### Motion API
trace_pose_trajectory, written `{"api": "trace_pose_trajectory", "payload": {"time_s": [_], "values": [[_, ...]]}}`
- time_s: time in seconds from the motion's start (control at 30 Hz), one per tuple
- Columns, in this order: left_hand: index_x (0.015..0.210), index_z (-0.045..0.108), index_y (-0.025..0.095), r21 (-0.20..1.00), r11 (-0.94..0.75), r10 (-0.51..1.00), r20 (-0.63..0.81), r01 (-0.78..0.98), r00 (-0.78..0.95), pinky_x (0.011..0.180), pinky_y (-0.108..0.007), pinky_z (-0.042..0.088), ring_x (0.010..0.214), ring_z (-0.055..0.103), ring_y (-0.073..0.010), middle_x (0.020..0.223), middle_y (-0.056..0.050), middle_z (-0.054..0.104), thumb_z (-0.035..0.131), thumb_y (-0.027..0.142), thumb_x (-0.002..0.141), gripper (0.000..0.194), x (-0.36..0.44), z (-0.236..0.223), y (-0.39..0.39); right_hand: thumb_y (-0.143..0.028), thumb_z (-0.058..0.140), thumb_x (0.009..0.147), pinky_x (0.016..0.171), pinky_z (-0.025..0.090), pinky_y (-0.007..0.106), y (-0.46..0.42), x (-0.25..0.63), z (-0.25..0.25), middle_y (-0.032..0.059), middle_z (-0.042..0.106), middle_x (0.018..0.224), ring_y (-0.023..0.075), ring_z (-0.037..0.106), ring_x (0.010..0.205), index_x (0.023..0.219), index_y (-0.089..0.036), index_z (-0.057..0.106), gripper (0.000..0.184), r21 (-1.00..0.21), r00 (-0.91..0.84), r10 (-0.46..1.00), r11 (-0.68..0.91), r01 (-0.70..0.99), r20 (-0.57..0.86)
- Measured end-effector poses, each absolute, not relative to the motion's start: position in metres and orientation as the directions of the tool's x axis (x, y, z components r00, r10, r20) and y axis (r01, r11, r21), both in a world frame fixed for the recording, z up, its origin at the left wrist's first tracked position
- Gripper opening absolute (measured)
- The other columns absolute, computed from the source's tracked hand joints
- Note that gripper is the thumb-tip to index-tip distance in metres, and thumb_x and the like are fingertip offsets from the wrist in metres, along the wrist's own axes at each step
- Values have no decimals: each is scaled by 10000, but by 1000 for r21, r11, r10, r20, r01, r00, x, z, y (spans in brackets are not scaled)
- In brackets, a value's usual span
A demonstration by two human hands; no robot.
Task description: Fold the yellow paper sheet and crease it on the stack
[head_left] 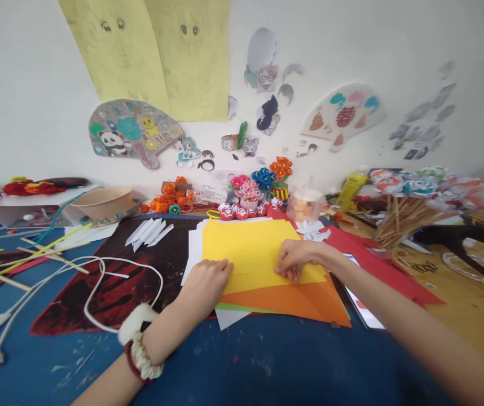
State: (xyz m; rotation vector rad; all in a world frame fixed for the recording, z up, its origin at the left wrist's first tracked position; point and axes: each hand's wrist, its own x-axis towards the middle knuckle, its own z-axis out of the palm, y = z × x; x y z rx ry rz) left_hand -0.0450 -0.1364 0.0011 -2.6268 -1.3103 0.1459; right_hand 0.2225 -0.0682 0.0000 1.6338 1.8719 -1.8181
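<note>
A sheet of yellow paper (pixel 250 242) lies in front of me on top of orange paper (pixel 297 301), with green and white sheets showing beneath. A faint crease runs across its lower part. My left hand (pixel 208 285) rests at the left side of the yellow sheet, its fingers curled down onto the paper near the lower edge. Toward the right side, my right hand (pixel 298 259) is closed in a pinch on the same sheet, thumb and forefinger low against it. Part of the fingertips on both hands is hidden.
Folded white paper strips (pixel 149 232) lie left on a dark board (pixel 68 299). White cables (pixel 98 282) and wooden sticks cross the blue table at left. A phone (pixel 363 299) and red paper (pixel 377 262) sit at right; pipe-cleaner flowers (pixel 250 189) stand behind.
</note>
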Motion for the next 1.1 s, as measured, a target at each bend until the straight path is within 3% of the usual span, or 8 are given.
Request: {"api": "trace_pose_trajectory", "payload": {"time_s": [0.6, 0.67, 0.77, 0.87, 0.97, 1.1], "values": [[1037, 608, 145, -203, -591, 791, 46, 781, 611, 707, -361, 497, 789, 643, -234, 939, -105, 673, 439, 47, 855, 267, -45, 1, -138, -510, 820, 533, 533, 519, 222, -77, 261, 5, 53, 665, 557, 126, 624, 490, 574, -142, 668, 400, -652, -348, 667, -275, 707, -659], [1016, 616, 153, -195, -596, 787, 52, 779, 615, 718, -353, 486, 792, 635, -226, 920, -93, 670, 446, 59, 862, 248, -46, 2, -137, -535, 773, 594, 557, 523, 249, -78, 263, 7, 68, 670, 580, 144, 634, 516, 597, -134, 669, 415, -687, -344, 740, -214, 694, -578], [932, 631, 163, -171, -617, 772, 57, 768, 633, 749, -344, 462, 813, 623, -216, 896, -86, 660, 459, 92, 878, 194, -44, 9, -133, -514, 678, 714, 608, 510, 279, -81, 261, 6, 91, 693, 669, 176, 654, 615, 718, -127, 697, 387, -727, -291, 914, -6, 687, -283], [887, 635, 158, -168, -633, 758, 64, 756, 649, 776, -351, 435, 860, 614, -222, 896, -96, 654, 476, 135, 893, 161, -39, 16, -129, -445, 663, 739, 689, 473, 286, -83, 248, 1, 82, 709, 843, 195, 647, 772, 936, -164, 710, 346, -662, -274, 958, 154, 734, -82], [959, 632, 157, -160, -647, 746, 68, 745, 663, 796, -348, 414, 935, 611, -232, 930, -95, 664, 517, 218, 909, 139, -32, 17, -125, -481, 703, 681, 667, 441, 288, -80, 231, -6, 87, 699, 870, 216, 624, 789, 959, -169, 709, 418, -574, -271, 960, 183, 798, -71], [1010, 616, 156, -207, -661, 728, 58, 722, 683, 798, -349, 405, 903, 633, -231, 937, -90, 673, 540, 271, 916, 167, -26, 13, -124, -509, 761, 575, 574, 401, 263, -70, 217, -11, 68, 704, 781, 208, 598, 722, 734, -182, 716, 367, -584, -286, 946, 145, 799, -156]]}}
